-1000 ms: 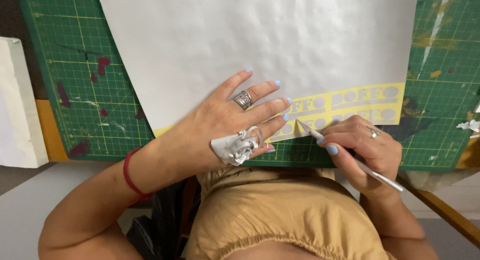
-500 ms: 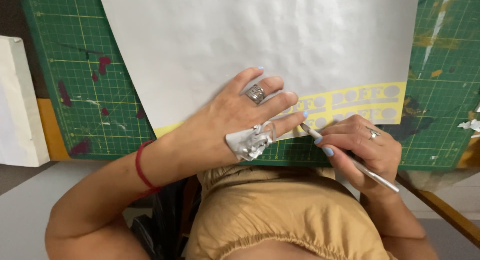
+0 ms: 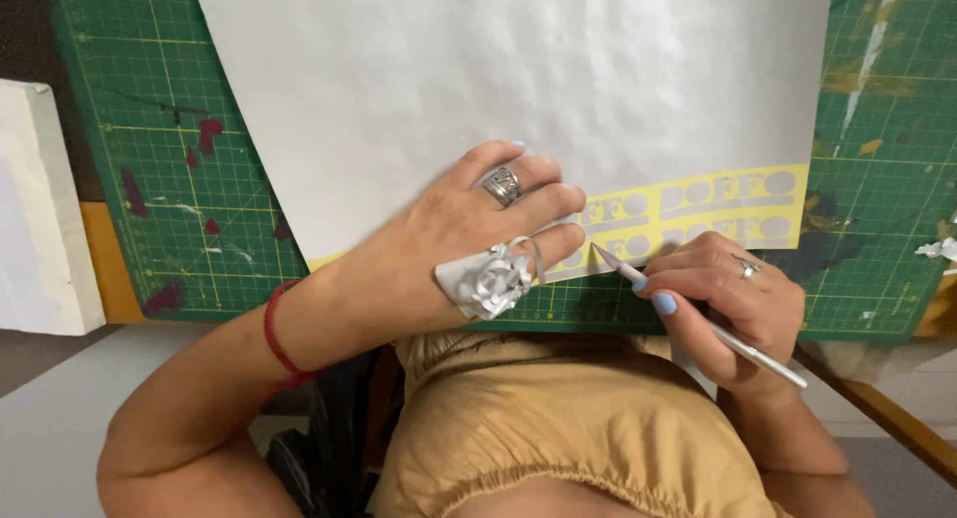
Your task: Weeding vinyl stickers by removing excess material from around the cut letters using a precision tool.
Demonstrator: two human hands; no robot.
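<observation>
- You look down on a green cutting mat with a yellow grid, smeared with dark red paint, covering the bench.
- A white block stands at its left edge.
- Pale grey floor shows below; the light is soft and even.

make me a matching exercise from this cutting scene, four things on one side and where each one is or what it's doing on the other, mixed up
Things:
1. left hand
2. craft knife
3. white sheet
4. crumpled scraps

Places or states:
A. lies over most of the yellow strip
B. stuck to the back of a hand
C. pressed flat on the sheet, fingers spread
D. held like a pen in the right hand, tip at the strip's lower edge

Pairs: 1-C, 2-D, 3-A, 4-B
</observation>
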